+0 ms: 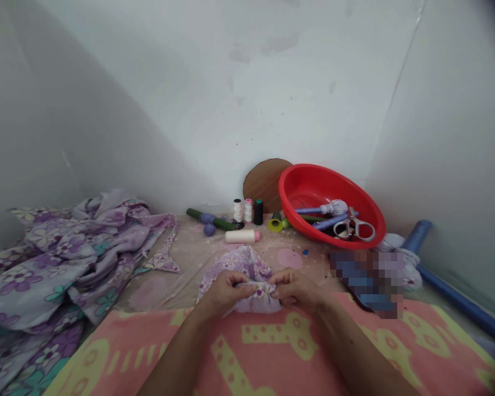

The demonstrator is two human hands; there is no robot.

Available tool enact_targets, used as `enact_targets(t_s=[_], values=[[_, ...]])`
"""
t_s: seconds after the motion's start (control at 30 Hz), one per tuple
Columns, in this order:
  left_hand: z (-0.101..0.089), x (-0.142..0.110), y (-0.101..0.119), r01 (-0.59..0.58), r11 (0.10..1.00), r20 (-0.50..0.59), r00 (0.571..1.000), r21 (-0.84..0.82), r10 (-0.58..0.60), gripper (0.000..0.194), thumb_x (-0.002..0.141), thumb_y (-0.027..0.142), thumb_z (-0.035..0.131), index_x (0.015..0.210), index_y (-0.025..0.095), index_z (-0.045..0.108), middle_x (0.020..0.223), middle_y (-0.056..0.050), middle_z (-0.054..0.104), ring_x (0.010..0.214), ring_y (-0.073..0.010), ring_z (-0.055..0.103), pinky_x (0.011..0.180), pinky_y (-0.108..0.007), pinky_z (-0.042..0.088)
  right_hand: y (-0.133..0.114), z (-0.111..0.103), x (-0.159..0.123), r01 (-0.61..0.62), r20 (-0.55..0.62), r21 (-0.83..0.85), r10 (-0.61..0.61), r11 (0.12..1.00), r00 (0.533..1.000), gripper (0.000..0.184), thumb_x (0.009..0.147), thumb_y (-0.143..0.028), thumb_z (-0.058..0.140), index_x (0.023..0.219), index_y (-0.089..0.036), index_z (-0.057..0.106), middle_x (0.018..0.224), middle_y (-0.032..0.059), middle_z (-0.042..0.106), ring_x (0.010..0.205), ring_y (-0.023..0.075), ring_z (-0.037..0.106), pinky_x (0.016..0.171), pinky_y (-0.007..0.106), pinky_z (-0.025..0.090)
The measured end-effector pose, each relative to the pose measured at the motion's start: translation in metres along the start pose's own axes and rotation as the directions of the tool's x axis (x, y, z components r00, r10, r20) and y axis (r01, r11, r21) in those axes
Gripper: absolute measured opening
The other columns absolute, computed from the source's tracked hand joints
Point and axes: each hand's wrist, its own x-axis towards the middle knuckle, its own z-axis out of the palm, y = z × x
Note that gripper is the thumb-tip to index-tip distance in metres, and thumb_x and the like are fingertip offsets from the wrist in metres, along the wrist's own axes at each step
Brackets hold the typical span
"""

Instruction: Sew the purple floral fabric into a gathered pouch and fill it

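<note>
A piece of purple floral fabric (239,264) lies in front of me, its near edge bunched up between my two hands. My left hand (227,290) pinches the gathered edge on the left. On the other side my right hand (296,290) pinches the same edge with thumb and fingers. Whether a needle or thread is between the fingers is too small to tell. Just beyond the fabric, a cream thread spool (242,236) with a pink end lies on its side.
A red basin (332,203) leans at the back right, holding scissors (355,226) and wrapped sticks. Upright thread spools (248,211) stand by the wall near a cardboard disc (264,181). Heaped floral cloth (78,264) fills the left. A blue pole (462,297) and a pixelated object (367,280) lie right.
</note>
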Motion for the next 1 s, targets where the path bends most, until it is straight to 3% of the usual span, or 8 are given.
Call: enact_targets(t_s=[0.3,0.53,0.67,1.0], values=[[0.007,-0.002,0.006,0.029,0.997,0.01,1.0,0.071,-0.03,0.031,0.059,0.04,0.062,0.054,0.011,0.056,0.045,0.005,0.04,0.044,-0.0059,0.033,0.042,-0.019,0.024,0.001,0.008,0.001,0.042,-0.007,-0.129,-0.043,0.991,0.999,0.016,0.059,-0.02,0.063,0.07,-0.012,0.055,0.038,-0.0093,0.041,0.033,0.0018,0.028,0.035,0.016,0.017],[-0.006,-0.005,0.01,0.03,0.989,0.017,0.999,0.145,-0.032,0.036,0.06,0.046,0.06,0.051,0.013,0.048,0.046,0.007,0.034,0.044,-0.0049,0.027,0.04,-0.018,0.018,-0.003,0.008,-0.001,0.053,-0.041,-0.138,-0.06,0.989,0.997,0.015,0.059,-0.021,0.062,0.066,-0.012,0.052,0.036,-0.0091,0.039,0.031,0.002,0.028,0.034,0.016,0.017],[-0.011,-0.008,0.012,0.076,0.99,0.027,0.996,0.116,-0.08,0.037,0.059,0.046,0.06,0.052,0.014,0.045,0.047,0.007,0.032,0.043,-0.0044,0.024,0.039,-0.019,0.016,-0.004,0.006,-0.002,0.06,-0.043,-0.121,-0.065,0.991,0.997,0.013,0.059,-0.019,0.062,0.066,-0.012,0.054,0.035,-0.0084,0.041,0.03,0.0023,0.028,0.033,0.016,0.017],[-0.009,-0.007,0.009,0.075,0.997,0.037,0.996,-0.005,-0.075,0.034,0.059,0.043,0.063,0.054,0.012,0.05,0.048,0.005,0.039,0.044,-0.0048,0.03,0.041,-0.018,0.02,-0.001,0.003,-0.001,0.03,-0.07,-0.119,-0.038,0.992,0.997,0.015,0.057,-0.017,0.064,0.067,-0.013,0.054,0.031,-0.0097,0.04,0.027,0.0025,0.027,0.03,0.015,0.017]])
